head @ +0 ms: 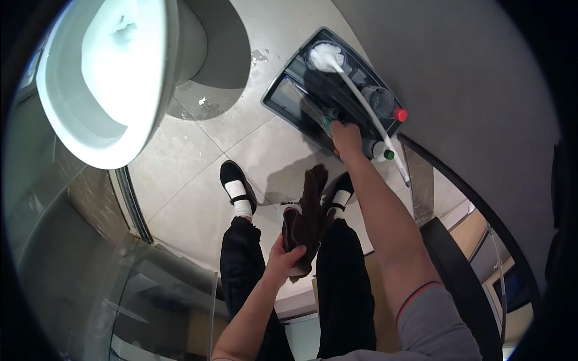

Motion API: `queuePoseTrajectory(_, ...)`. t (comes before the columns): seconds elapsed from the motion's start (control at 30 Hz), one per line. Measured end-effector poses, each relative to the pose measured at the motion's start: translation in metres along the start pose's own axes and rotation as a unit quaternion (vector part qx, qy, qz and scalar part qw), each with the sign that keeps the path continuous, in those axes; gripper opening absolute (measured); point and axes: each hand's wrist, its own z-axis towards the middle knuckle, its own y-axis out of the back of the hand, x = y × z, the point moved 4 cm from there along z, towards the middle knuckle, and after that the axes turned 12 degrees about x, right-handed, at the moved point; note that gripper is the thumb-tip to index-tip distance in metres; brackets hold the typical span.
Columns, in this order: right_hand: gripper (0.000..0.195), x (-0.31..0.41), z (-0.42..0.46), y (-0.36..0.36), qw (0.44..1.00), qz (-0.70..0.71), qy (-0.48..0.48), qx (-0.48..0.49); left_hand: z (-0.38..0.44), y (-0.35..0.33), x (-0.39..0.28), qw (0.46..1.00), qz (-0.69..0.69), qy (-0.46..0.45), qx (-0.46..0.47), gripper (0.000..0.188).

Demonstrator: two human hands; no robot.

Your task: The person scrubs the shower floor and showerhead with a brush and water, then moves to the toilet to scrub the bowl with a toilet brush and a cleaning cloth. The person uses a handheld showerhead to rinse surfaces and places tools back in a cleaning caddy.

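Observation:
My left hand [284, 261] grips a folded dark brown cloth [305, 225] in front of my legs. Its loose ends stick up between my shoes. My right hand [347, 137] reaches into a dark grey plastic caddy [276, 85], fingers curled beside a green item [332, 115]. Whether the fingers hold that item is hidden by the hand. A white toilet brush [372, 115] lies slantwise across the caddy, its head in the far corner and its handle past the near edge. By my right wrist is a white bottle with a green cap [388, 155].
A white toilet [156, 90] stands at upper left, with wet spots [205, 106] on the tiled floor [189, 158] near it. A clear bottle [379, 101] and a red cap [400, 114] show at the caddy's right side. A glass panel [167, 307] rises at lower left.

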Motion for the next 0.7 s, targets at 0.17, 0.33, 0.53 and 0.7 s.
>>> queuePoseTrajectory(0.17, 0.035, -0.010, -0.042, 0.016, 0.996, 0.084, 0.021, 0.022, -0.007, 0.006, -0.001, 0.999, 0.012, -0.036, -0.006, 0.048)
queuePoseTrajectory(0.33, 0.030, -0.025, -0.100, 0.055, 0.955, 0.274, 0.039, 0.102, 0.003, 0.013, 0.000, 0.996, -0.024, -0.085, -0.001, 0.042)
queuePoseTrajectory(0.53, 0.040, -0.014, -0.146, 0.060, 0.928, 0.310, 0.040, 0.204, 0.020, 0.036, 0.000, 0.995, 0.043, -0.095, -0.002, 0.049)
queuePoseTrajectory(0.7, 0.029, -0.013, -0.141, 0.066, 0.977, 0.149, 0.068, 0.136, 0.026, 0.042, -0.001, 0.993, -0.042, -0.110, 0.003, 0.049)
